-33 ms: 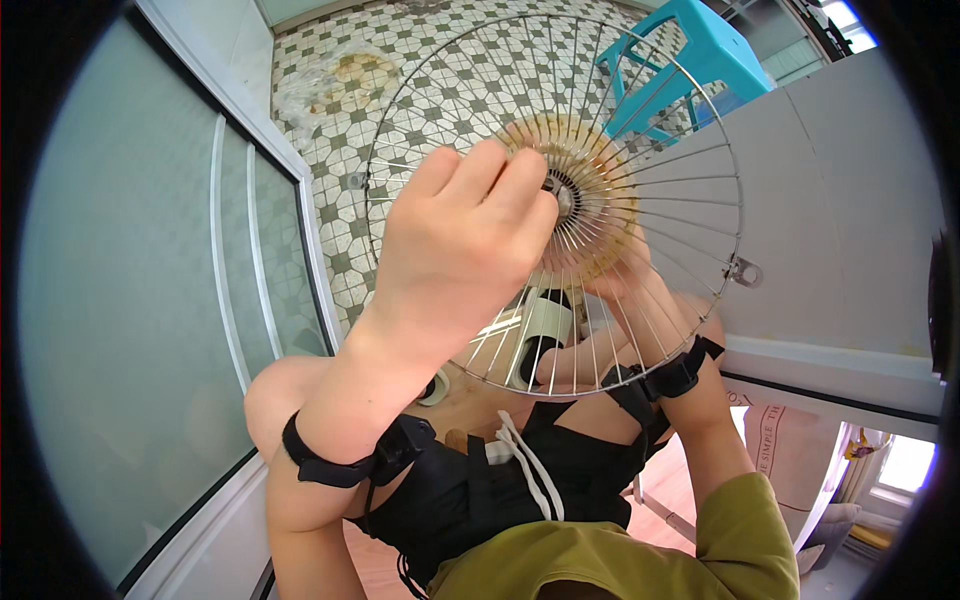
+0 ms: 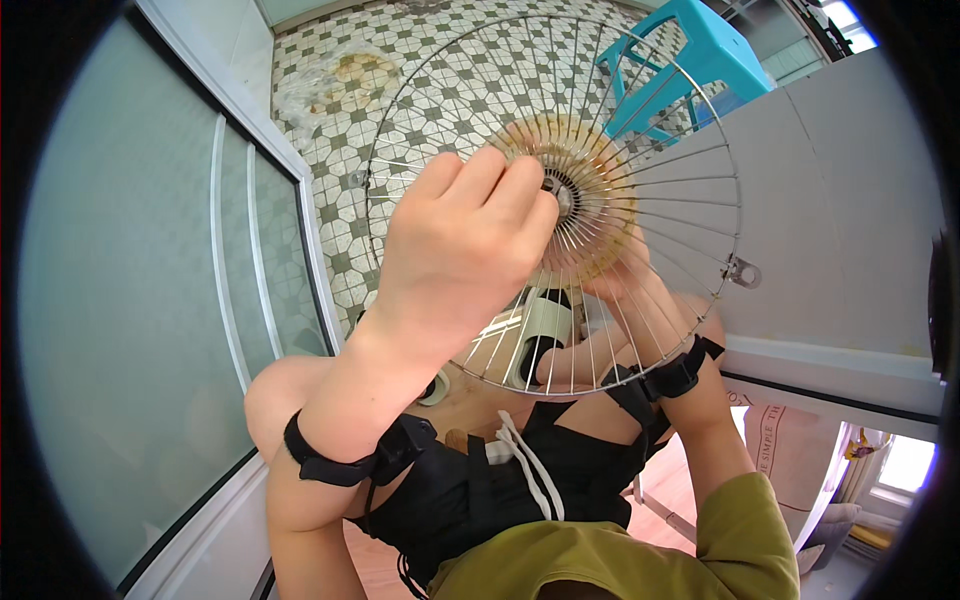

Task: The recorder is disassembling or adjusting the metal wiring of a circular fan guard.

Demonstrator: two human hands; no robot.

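A large round wire grille (image 2: 738, 190) with thin spokes hangs before me above my knees. Its middle carries a yellow-brown stained disc (image 2: 612, 165) round a small metal hub (image 2: 564, 204). Small metal tabs stick out from the rim, one of them a bracket (image 2: 743, 271) at the right. My left hand (image 2: 465, 240) is closed in front of the grille, knuckles up, just left of the hub. Its fingertips and whatever they grip are hidden. My right hand (image 2: 628, 275) reaches behind the grille and holds it under the disc, partly seen through the spokes.
A frosted glass door (image 2: 130, 300) stands at the left. Ahead, a crumpled clear plastic sheet (image 2: 340, 85) lies on the patterned tile floor (image 2: 450, 75). Far right stands a turquoise plastic stool (image 2: 700, 50) beside a pale wall panel (image 2: 850, 200). My slippers (image 2: 545, 320) show below the grille.
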